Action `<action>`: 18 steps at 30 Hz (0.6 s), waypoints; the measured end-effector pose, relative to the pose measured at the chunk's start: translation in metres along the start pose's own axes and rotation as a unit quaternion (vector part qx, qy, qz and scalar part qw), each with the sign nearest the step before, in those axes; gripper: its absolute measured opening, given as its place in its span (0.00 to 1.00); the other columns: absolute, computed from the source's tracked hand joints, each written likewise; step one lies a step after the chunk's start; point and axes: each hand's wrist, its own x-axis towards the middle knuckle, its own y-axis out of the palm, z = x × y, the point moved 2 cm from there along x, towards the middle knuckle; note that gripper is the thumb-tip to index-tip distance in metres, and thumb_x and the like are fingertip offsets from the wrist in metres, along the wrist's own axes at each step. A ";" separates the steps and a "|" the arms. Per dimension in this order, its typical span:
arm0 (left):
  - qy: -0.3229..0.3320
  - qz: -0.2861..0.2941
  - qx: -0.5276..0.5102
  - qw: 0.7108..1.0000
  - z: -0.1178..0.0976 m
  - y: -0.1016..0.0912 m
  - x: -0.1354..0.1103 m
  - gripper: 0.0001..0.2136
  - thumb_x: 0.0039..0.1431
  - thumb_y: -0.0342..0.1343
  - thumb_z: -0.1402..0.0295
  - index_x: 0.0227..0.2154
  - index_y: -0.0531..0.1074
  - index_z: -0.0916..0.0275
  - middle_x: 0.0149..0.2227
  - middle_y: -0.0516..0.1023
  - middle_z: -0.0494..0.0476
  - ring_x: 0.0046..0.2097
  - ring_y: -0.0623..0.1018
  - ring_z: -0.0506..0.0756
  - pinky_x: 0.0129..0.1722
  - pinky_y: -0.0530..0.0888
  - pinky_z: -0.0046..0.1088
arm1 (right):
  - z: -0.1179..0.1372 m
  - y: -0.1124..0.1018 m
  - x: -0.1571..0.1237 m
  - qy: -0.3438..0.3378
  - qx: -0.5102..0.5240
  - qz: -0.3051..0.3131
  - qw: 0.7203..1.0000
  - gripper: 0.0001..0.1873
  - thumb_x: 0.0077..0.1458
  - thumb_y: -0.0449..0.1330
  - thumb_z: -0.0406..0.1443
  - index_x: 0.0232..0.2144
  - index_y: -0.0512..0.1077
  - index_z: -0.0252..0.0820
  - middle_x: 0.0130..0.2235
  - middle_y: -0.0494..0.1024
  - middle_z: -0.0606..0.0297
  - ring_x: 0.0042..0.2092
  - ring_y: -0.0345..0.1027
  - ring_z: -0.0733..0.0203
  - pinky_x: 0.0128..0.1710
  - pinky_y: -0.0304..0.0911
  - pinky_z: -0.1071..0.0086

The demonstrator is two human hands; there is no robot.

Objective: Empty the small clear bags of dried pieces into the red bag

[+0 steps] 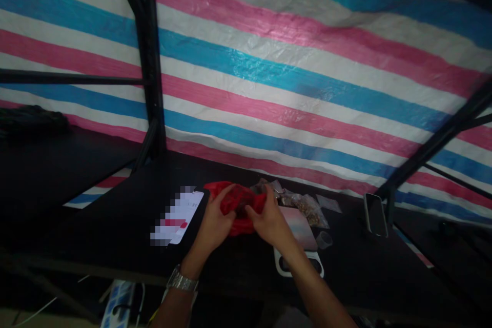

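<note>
Left hand [216,219] and right hand [269,219], fingers curled, each with a grip on one side of a red bag [241,227].

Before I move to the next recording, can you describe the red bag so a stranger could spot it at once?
Start at the black table below the striped sheet. Left of the scale in the picture, the left hand and right hand hold the red bag. Its bright red colour sets it apart from the clear bags by the scale.
</note>
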 end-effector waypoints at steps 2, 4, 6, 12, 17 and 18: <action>-0.009 -0.007 0.022 1.000 -0.001 -0.004 0.001 0.29 0.52 0.53 0.83 0.58 0.77 0.59 0.54 0.81 0.60 0.58 0.81 0.58 0.65 0.74 0.42 | 0.009 -0.003 0.017 0.001 -0.004 0.006 1.000 0.29 0.53 0.59 0.26 0.59 0.71 0.38 0.48 0.83 0.54 0.47 0.80 0.51 0.52 0.73 0.58; -0.029 -0.032 0.059 0.997 0.000 -0.008 0.001 0.26 0.54 0.53 0.82 0.55 0.78 0.59 0.54 0.80 0.62 0.58 0.80 0.61 0.66 0.73 0.48 | 0.013 -0.017 0.021 -0.010 -0.008 -0.007 1.000 0.25 0.53 0.54 0.23 0.51 0.75 0.41 0.45 0.83 0.58 0.46 0.79 0.53 0.52 0.72 0.59; -0.051 -0.057 0.095 0.993 0.001 -0.012 -0.001 0.24 0.56 0.53 0.80 0.54 0.79 0.60 0.54 0.78 0.66 0.59 0.79 0.65 0.65 0.72 0.53 | 0.018 -0.034 0.015 -0.048 -0.027 -0.021 0.998 0.22 0.55 0.52 0.23 0.47 0.76 0.43 0.47 0.82 0.59 0.48 0.76 0.53 0.55 0.69 0.59; -0.068 -0.053 0.159 0.984 -0.005 -0.012 -0.011 0.33 0.59 0.54 0.78 0.69 0.64 0.66 0.58 0.73 0.72 0.65 0.72 0.70 0.68 0.67 0.54 | 0.022 -0.056 -0.005 -0.199 -0.243 0.091 0.945 0.25 0.57 0.54 0.19 0.50 0.80 0.42 0.56 0.81 0.56 0.56 0.68 0.49 0.61 0.64 0.55; -0.005 -0.035 0.209 0.977 -0.014 -0.014 -0.010 0.30 0.58 0.55 0.76 0.66 0.67 0.67 0.60 0.72 0.72 0.66 0.68 0.71 0.69 0.66 0.53 | 0.012 -0.063 0.001 -0.174 -0.294 0.083 0.936 0.30 0.61 0.58 0.25 0.65 0.71 0.39 0.67 0.73 0.52 0.62 0.66 0.44 0.64 0.63 0.50; 0.009 -0.034 0.212 0.977 -0.014 -0.016 -0.009 0.30 0.57 0.56 0.76 0.64 0.70 0.64 0.60 0.72 0.70 0.66 0.67 0.71 0.69 0.66 0.52 | 0.011 -0.064 0.001 -0.172 -0.294 0.089 0.936 0.32 0.61 0.58 0.25 0.67 0.69 0.39 0.69 0.71 0.52 0.63 0.66 0.45 0.66 0.62 0.49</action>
